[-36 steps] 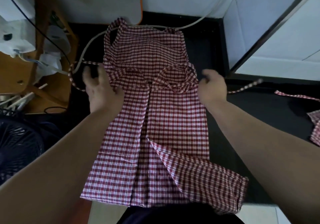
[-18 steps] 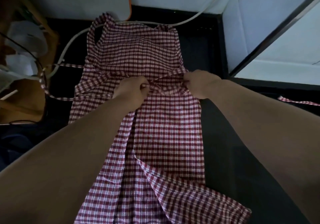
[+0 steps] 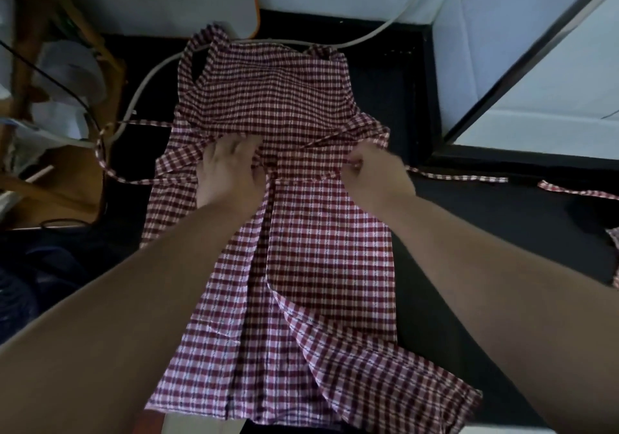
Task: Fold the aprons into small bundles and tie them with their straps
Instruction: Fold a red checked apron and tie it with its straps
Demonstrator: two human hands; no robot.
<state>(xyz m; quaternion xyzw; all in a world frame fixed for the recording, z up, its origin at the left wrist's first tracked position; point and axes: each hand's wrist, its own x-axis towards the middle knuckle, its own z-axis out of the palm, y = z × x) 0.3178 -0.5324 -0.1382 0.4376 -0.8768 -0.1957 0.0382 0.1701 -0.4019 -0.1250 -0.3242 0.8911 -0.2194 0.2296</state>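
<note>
Head view: red-and-white checked cloth apron (image 3: pixel 318 232) lay flat on black tabletop (image 3: pixel 469 219), sides folded inward, bib away from person. Left hand (image 3: pixel 227 172) pressed waist fold, fingers spread flat. Right hand (image 3: pixel 375 172) pinched apron's right waist edge, fingers curled. Thin checked strap (image 3: pixel 462 176) trailed rightward across tabletop.

Soft checked cloth on a matt black top
Apron (image 3: pixel 321 232) is thin woven cloth, matt and creased; table (image 3: pixel 502 222) is dull black; cable (image 3: pixel 154 71) is smooth plastic; frame (image 3: pixel 70 182) is bare wood.
</note>
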